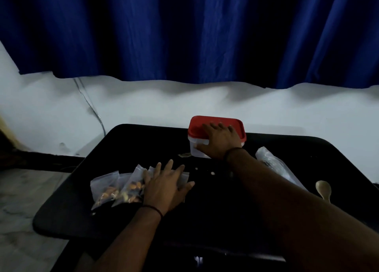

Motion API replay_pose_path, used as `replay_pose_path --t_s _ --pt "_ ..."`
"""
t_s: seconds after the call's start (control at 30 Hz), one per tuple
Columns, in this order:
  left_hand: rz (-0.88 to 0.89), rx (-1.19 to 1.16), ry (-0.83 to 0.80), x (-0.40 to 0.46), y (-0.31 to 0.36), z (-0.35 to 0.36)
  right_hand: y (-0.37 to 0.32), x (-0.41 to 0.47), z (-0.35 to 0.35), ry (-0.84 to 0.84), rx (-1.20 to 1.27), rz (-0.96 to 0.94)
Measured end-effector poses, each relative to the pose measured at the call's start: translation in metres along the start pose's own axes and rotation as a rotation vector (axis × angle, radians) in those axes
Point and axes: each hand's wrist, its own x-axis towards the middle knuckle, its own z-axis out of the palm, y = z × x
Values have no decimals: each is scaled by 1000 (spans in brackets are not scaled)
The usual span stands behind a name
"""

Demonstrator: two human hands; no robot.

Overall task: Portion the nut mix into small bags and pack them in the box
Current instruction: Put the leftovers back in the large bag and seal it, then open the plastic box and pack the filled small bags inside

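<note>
Centrally, the left hand (166, 186) is lying flat with straight fingers, hiding part of the nut bags (114, 189), while the right hand (220, 141) is gripping and partly covering the red-lidded box (215, 122).

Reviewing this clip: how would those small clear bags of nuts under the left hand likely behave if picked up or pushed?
The small clear plastic bags of nuts look thin and creased, so probably floppy, sagging around their contents. Each holds only a small cluster of nuts, so likely light. They overlap loosely under the flat left hand on the smooth black table, so a push would probably slide them.
</note>
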Motion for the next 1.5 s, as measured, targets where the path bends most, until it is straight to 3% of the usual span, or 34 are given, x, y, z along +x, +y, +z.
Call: replay_pose_path --t_s 0.3,0.5,0.7,0.9,1.03,1.23,1.33,1.5 --pt "-29 -386 309 2 11 -13 0 -40 13 263 -20 -153" --pt "18 -791 70 -11 25 -20 14 -123 26 387 2 -298" --pt "137 -973 -45 -18 35 -19 13 -151 14 287 -1 -263" --pt "163 -998 50 -22 48 -24 -18 -144 5 306 -49 -169" --pt "116 -1016 109 -19 48 -18 -21 -131 14 339 -169 -234" --pt "128 -1094 78 -13 45 -11 -21 -122 7 423 -163 -300" --pt "132 -1083 87 -10 43 -8 -25 -122 -4 478 -76 -254" --pt "94 -1000 55 -6 38 -4 -20 -118 -12 495 -139 -253"
